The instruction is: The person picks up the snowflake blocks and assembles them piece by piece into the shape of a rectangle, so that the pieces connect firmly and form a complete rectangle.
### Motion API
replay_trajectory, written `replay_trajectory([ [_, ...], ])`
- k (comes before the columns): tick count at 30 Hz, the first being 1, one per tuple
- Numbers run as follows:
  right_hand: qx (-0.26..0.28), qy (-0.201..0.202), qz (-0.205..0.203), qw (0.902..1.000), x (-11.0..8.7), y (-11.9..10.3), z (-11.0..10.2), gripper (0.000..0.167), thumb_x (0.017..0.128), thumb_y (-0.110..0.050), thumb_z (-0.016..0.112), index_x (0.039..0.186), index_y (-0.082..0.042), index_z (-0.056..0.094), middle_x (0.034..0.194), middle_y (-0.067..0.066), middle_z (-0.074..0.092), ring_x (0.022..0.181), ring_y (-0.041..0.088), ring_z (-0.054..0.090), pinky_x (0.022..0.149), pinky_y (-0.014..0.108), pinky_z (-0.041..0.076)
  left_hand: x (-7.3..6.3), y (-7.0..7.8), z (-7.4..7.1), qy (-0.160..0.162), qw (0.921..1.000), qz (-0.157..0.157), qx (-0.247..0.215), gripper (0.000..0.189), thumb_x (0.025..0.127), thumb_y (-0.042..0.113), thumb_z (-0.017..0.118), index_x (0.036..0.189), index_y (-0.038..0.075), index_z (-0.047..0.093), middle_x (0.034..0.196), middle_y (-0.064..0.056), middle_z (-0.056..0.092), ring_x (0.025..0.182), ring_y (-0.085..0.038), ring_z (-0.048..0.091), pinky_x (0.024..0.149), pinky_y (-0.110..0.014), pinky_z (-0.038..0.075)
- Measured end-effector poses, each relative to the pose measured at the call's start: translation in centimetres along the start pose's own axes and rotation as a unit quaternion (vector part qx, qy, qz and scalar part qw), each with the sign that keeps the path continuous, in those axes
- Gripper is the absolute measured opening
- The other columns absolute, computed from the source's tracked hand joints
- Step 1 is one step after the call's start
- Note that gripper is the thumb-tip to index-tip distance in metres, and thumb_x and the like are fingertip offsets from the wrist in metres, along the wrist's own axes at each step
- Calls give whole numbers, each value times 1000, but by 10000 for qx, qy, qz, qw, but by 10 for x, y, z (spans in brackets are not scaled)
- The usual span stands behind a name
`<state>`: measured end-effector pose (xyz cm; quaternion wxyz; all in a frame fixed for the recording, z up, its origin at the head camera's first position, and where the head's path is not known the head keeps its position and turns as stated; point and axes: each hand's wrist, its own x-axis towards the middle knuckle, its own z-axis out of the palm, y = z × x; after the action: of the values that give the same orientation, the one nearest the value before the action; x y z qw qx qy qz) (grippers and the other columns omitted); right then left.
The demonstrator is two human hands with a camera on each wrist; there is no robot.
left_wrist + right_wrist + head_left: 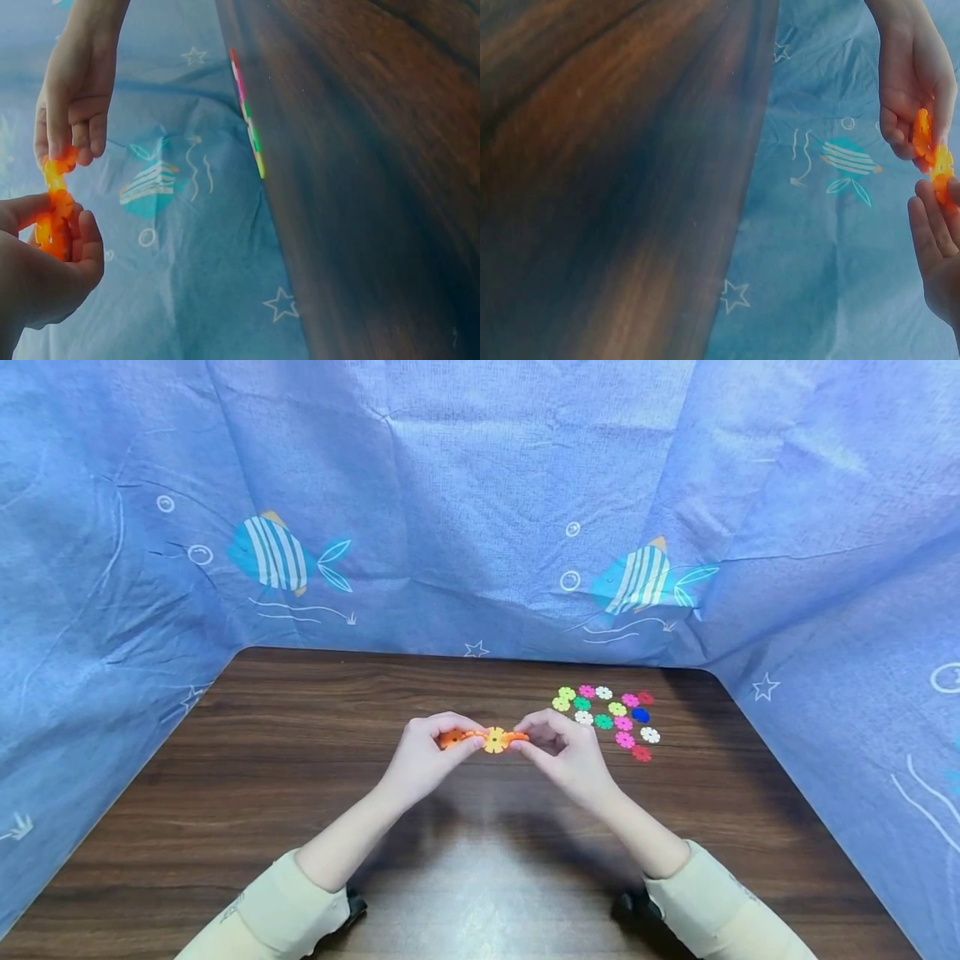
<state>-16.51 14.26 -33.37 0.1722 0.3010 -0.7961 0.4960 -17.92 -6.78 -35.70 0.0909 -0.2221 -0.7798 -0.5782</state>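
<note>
Between the two hands, above the table, is a short row of joined notched plastic discs. A yellow-orange flower-shaped disc [494, 741] faces the head camera in its middle. The left hand [422, 758] pinches the row's left part, where an orange disc [452, 738] shows between thumb and fingers. At the other end, the right hand [576, 762] pinches an orange disc [516, 737] seen nearly edge-on. In the left wrist view, the left hand's fingers curl round the orange discs [54, 236]. Fingers partly hide the joins.
Several loose flower-shaped discs [623, 723] in pink, green, yellow, white, red and blue lie flat at the right back of the dark wooden table [315, 710]. A blue fish-print cloth [480, 527] hangs behind and beside the table.
</note>
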Motion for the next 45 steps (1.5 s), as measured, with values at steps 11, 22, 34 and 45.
replay_trajectory([
  [11, -894, -535, -185, 9944, 5, 49, -44, 39, 76, -15, 79, 112, -17, 66, 107, 1, 69, 91, 10, 64, 79, 24, 52, 2, -1, -9, 260, 9996, -81, -100, 13, 81, 14, 75, 93, 8, 75, 89, -6, 73, 76, -9, 62, 64, -20, 50],
  [22, -1657, -831, -557, 9811, 14, 100, -79, 48, 72, -10, 81, 117, -10, 64, 114, 1, 64, 95, 10, 58, 81, 17, 46, -3, 29, -17, 189, 9992, -311, -163, 14, 77, -2, 73, 91, -5, 72, 92, -18, 71, 79, -14, 63, 66, -18, 51],
  [34, -2196, -1409, -601, 9635, 21, 147, -86, 46, 75, -14, 80, 116, -5, 63, 114, 7, 64, 105, 24, 57, 86, 43, 46, 1, 10, -10, 85, 9964, -648, -534, 13, 75, 2, 77, 85, -4, 72, 96, -16, 71, 90, -23, 68, 67, -20, 54],
  [45, -2275, -2152, -325, 9491, 23, 182, -84, 38, 79, -12, 76, 113, -3, 64, 113, 11, 64, 112, 31, 53, 93, 49, 41, 1, 1, -10, -58, 9953, -793, -556, 19, 77, 10, 78, 95, 7, 74, 97, -10, 72, 75, -12, 63, 63, -21, 52],
])
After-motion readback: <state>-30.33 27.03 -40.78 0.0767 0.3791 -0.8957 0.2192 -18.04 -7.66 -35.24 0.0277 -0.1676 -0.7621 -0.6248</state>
